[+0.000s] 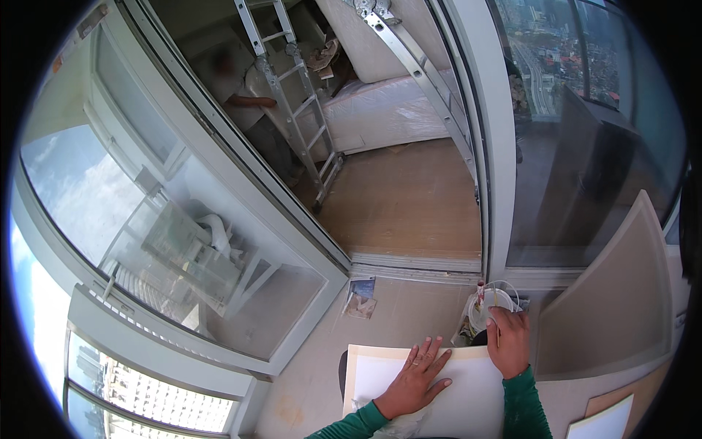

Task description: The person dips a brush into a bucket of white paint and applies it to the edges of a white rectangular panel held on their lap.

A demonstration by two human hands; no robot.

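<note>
A white board (468,380) with a tan border lies across my lap. My left hand (415,380) rests on it with fingers spread, and a crumpled pale sheet (409,424) shows below the wrist. Farther right, my right hand (509,342) is over the board's far edge, beside a white bucket (480,316) with a wire handle. Its fingers are curled together around something thin; the hand hides most of it. A red-and-white handle (480,291) stands up at the bucket's rim.
Aluminium ladder (300,110) legs stand inside the doorway, near a person (252,102) and a plastic-wrapped mattress (395,113). An open glass door (219,241) is at left. A curved beige panel (614,314) leans at right. Printed paper (360,298) lies on the floor.
</note>
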